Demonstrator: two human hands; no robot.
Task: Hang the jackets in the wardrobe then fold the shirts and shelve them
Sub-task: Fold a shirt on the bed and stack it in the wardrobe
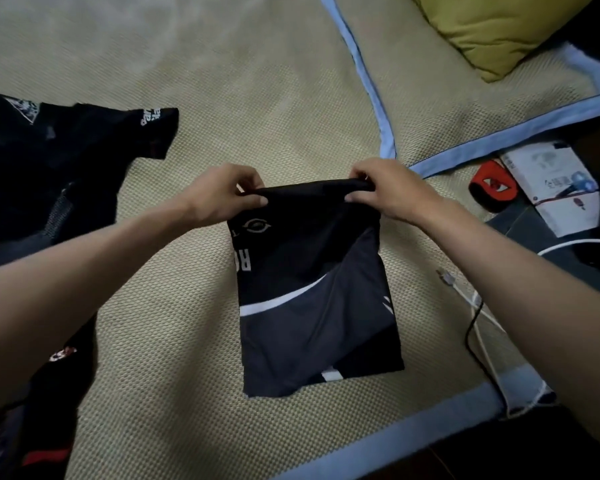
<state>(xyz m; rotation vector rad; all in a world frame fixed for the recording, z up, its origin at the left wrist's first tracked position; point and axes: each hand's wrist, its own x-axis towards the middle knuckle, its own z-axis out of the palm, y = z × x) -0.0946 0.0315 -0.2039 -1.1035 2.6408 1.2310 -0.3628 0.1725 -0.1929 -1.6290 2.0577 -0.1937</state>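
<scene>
Black shirt (312,285) pinched by left hand (222,195), right hand (392,192) mid-bed (194,393); slippery, likely sliding crooked if fingers (253,199) lift unevenly.

Shirt (312,289): black and grey, folded into a narrow panel on the woven mat (257,98).
Left hand (222,194): pinches the shirt's far-left corner.
Right hand (392,188): pinches its far-right corner.
Other dark shirts (49,168): left of it.

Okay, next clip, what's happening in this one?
A person is folding a black and grey sports shirt with white trim on a beige woven mat with blue edging. The left hand and right hand each pinch a far corner of it; the near part lies flat. More dark shirts lie unfolded to the left.
</scene>
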